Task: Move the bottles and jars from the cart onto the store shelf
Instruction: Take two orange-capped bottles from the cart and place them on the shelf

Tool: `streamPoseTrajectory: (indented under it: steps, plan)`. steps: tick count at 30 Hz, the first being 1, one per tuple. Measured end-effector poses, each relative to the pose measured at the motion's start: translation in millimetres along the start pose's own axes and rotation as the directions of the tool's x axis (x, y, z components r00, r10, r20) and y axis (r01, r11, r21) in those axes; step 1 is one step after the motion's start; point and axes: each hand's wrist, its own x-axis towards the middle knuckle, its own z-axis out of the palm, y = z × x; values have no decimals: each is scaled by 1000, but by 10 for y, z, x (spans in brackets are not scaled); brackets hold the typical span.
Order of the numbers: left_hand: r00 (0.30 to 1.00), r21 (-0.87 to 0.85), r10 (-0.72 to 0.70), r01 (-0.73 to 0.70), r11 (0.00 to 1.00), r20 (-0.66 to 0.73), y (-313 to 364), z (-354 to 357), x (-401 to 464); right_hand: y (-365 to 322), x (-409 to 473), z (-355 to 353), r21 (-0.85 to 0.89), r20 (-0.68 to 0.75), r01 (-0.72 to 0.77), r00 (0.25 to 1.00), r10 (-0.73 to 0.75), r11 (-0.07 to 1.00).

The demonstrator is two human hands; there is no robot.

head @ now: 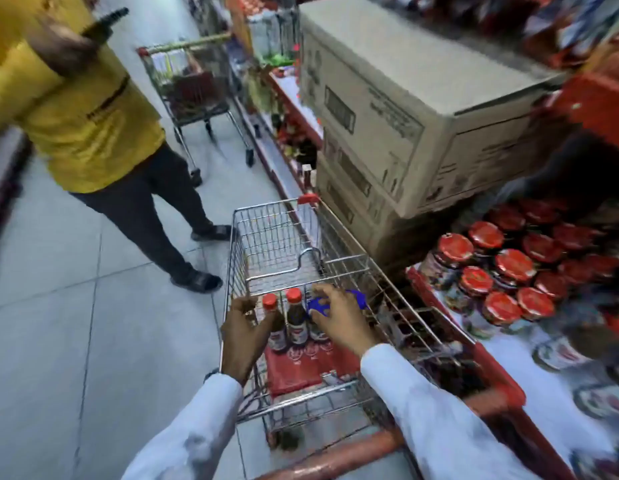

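Observation:
The wire cart stands in the aisle in front of me. Three dark bottles stand upright in its near section, above a red flap. My left hand is wrapped around the left red-capped bottle. The middle red-capped bottle stands free between my hands. My right hand arches over the third bottle, fingers closed on its blue top. The store shelf, with its red front edge, runs along the right and holds several red-lidded jars.
Stacked cardboard boxes sit on the shelf just beyond the jars, close to the cart's right side. A person in a yellow shirt stands left of the cart. A second loaded cart is parked farther down the aisle.

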Motion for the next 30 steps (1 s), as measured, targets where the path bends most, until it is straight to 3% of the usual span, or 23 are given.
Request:
streamPoseTrajectory:
  steps: [6,17,24,27,30]
  plan:
    - [997,19,-32,31,999,68,-115,141,238,-31,274,398,-43,11,-83,996,84,996]
    - [998,-1,31,-31,1000,51,3,80,152,-115,151,238,150,-13,-117,993,120,982]
    - [957,-53,283,-286,957,-67,711,-217,-284,-497,-552,-644,332,-238,-12,967,96,943]
    - [922,-108,384,-386,916,-37,1103,-196,-492,-633,-943,-1118,349,-405,51,909,102,936]
    - [890,-174,454,-443,879,30,1468,-22,-733,-649,-1325,-1545,301,-586,89,802,111,949]
